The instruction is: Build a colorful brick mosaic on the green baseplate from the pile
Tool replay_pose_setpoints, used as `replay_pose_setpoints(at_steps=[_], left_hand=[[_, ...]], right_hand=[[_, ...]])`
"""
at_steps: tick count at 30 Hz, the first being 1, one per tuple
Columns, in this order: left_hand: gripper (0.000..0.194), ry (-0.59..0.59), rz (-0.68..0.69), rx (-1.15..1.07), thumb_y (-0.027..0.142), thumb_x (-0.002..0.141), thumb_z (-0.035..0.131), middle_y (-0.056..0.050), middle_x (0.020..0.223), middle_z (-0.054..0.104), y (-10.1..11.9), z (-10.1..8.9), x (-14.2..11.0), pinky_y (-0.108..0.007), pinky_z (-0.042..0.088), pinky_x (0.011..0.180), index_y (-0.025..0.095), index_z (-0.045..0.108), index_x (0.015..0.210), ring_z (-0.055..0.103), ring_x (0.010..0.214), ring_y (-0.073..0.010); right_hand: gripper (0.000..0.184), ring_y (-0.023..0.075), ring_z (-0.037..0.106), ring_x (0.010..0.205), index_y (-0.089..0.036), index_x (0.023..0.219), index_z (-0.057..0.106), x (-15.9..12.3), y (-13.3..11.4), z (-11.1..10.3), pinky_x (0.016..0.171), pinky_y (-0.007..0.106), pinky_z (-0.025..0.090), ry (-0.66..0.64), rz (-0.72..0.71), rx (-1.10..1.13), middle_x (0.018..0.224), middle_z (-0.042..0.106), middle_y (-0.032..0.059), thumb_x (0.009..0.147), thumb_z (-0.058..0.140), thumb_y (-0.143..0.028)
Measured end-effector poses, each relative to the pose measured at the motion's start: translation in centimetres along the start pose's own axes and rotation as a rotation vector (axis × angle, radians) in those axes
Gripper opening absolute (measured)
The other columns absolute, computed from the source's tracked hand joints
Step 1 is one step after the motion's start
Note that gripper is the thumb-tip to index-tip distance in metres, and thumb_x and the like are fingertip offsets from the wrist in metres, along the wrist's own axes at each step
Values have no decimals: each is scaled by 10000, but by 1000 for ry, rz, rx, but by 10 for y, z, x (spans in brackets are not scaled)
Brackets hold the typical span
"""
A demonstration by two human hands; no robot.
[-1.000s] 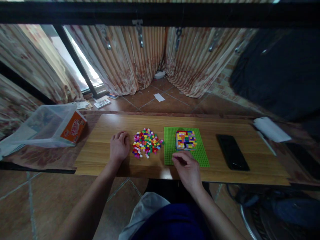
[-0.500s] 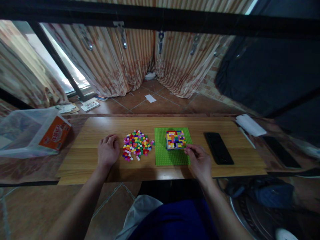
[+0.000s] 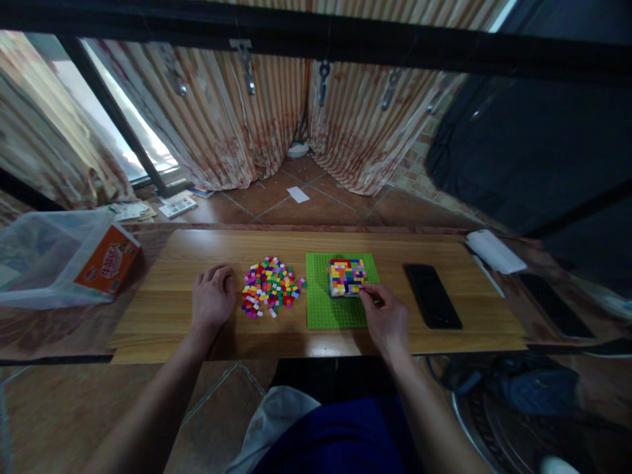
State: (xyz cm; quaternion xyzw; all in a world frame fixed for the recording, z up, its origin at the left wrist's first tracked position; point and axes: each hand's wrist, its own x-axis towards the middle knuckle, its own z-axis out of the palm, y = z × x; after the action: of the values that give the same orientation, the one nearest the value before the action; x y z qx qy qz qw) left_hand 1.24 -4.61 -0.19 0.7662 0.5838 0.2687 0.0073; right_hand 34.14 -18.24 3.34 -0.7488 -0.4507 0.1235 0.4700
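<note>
My right hand [image 3: 387, 316] pinches thumb and forefinger together at the near right corner of a block [image 3: 345, 276] built from many-coloured toy bricks. Anything between those fingertips is too small to make out. The brick block rises from a green studded baseplate [image 3: 323, 313], over whose right edge my right hand reaches. To the left lies a loose pile of small coloured bricks [image 3: 271, 287]. Beside that pile my left hand [image 3: 213, 297] rests on the wooden table [image 3: 162, 316], fingers curled in, with nothing seen in it. A few stray bricks touch the baseplate's left edge.
A black phone [image 3: 432, 296] lies right of the baseplate. Farther right are a white object [image 3: 496, 251] and another dark flat device [image 3: 555, 305]. At the far left stands a clear plastic bin [image 3: 44, 253] with an orange label.
My right hand has shifted slightly left and up, so its fingertips now meet the brick block's near right corner. My left hand stays where it was.
</note>
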Motion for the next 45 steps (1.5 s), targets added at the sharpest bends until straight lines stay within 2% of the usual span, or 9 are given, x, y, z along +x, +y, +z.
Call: replay_pose_setpoints(at_steps=[6, 13, 19, 35, 42, 45], left_hand=[[284, -12, -13, -13, 267, 886, 410, -124, 1151, 662, 1, -1, 0, -468, 421, 1000, 191, 636, 1040, 580, 1109, -296], [286, 4, -21, 13, 283, 892, 405, -119, 1154, 661, 1, 1, -1, -438, 425, 994, 184, 634, 1033, 584, 1101, -283], [287, -5, 10, 33, 269, 896, 403, -124, 1130, 676, -1, 1, 0, -438, 438, 985, 173, 638, 1029, 595, 1091, -284], [301, 20, 16, 41, 274, 900, 406, -134, 1151, 673, -3, 2, 0, -444, 443, 976, 165, 643, 1049, 595, 1079, -290], [312, 16, 14, 39, 264, 903, 403, -150, 1140, 672, -1, 2, -1, -450, 444, 976, 140, 647, 1053, 593, 1068, -294], [312, 8, 4, 38, 261, 902, 406, -143, 1127, 677, 0, 1, -1, -445, 446, 973, 141, 654, 1048, 596, 1056, -293]], right_hand=[[231, 223, 690, 775, -191, 832, 717, 3, 0, 2, 751, 369, 532, 25, 91, 117, 847, 749, 82, 772, 688, -412], [234, 216, 695, 793, -197, 833, 715, 1, 6, 2, 776, 363, 529, 29, 98, 153, 849, 756, 71, 776, 686, -422], [233, 202, 686, 746, -182, 814, 710, 3, 6, 3, 723, 338, 528, 46, 110, 188, 794, 749, 62, 774, 661, -407], [241, 162, 639, 656, -168, 792, 684, 10, 17, 13, 661, 306, 504, 84, 215, 414, 717, 707, 34, 669, 729, -370], [265, 166, 644, 693, -167, 815, 673, -13, 18, 14, 674, 310, 518, 152, 233, 416, 756, 704, 40, 705, 714, -405], [237, 185, 662, 749, -177, 838, 691, -31, 9, 16, 721, 328, 527, 88, 192, 353, 797, 721, 50, 750, 685, -397]])
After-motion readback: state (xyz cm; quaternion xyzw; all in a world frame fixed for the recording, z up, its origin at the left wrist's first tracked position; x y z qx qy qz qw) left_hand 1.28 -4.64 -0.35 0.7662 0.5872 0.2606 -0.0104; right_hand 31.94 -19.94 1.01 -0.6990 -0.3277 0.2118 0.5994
